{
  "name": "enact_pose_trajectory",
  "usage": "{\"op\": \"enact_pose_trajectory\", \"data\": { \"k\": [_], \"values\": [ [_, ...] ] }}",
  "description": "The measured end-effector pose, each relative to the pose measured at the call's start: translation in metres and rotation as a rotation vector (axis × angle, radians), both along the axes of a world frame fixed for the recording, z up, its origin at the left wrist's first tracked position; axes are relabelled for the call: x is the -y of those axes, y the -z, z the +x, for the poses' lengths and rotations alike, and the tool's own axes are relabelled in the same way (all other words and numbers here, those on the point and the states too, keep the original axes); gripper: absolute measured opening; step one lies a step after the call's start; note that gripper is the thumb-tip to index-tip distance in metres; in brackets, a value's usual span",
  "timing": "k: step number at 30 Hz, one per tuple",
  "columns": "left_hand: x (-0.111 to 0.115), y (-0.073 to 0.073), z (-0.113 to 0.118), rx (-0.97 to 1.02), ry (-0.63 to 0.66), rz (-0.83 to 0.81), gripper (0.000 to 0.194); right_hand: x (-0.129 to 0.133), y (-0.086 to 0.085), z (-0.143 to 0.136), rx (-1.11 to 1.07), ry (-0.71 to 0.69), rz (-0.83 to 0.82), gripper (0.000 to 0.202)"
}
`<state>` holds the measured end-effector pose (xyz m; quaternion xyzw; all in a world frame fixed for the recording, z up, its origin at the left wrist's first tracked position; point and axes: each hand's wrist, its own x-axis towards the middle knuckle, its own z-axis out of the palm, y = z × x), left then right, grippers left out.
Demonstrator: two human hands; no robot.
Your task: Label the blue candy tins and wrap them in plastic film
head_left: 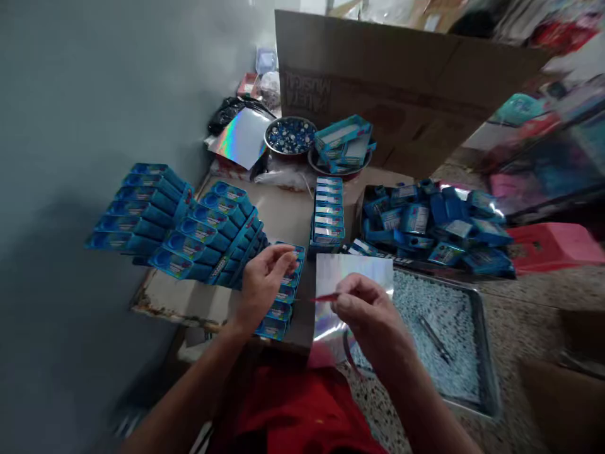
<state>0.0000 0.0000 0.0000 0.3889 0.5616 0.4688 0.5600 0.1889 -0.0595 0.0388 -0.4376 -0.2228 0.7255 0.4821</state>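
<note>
My right hand [371, 312] pinches a thin red strip [326, 297], whose narrow end points left toward my other hand. A darker curved band [350, 353] hangs below my right hand; whether it is the same strip I cannot tell. My left hand [265, 277] is closed, thumb against curled fingers, and anything between them is too small to make out. It hovers over a row of small blue boxes [278, 312], partly covering them. Under my right hand lies a shiny silvery sheet [326, 271].
Stacked blue boxes [203, 230] stand on the left of the table. Another box row [328, 211] is behind the hands. A carton of loose blue boxes [425, 221] and a metal tray of pale bits [454, 340] lie right. A bowl [289, 135] and cardboard [378, 82] stand behind.
</note>
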Motion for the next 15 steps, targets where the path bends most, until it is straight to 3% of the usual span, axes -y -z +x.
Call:
{"op": "enact_pose_trajectory", "data": {
  "k": [3,6,11,15],
  "values": [
    [0.035,0.011,-0.033,0.359,0.001,-0.159,0.065,-0.008,0.021,-0.035,0.009,0.094,-0.101,0.029],
    [0.057,0.02,-0.051,0.567,0.059,-0.255,0.075,-0.005,0.04,-0.062,0.078,0.194,-0.143,0.029],
    [0.061,0.029,-0.049,0.39,0.025,-0.333,0.045,0.01,0.057,-0.083,0.165,0.278,-0.167,0.03],
    [0.039,0.033,-0.051,0.198,-0.023,-0.306,0.036,0.002,0.065,-0.088,0.284,0.296,-0.2,0.032]
  ]
}}
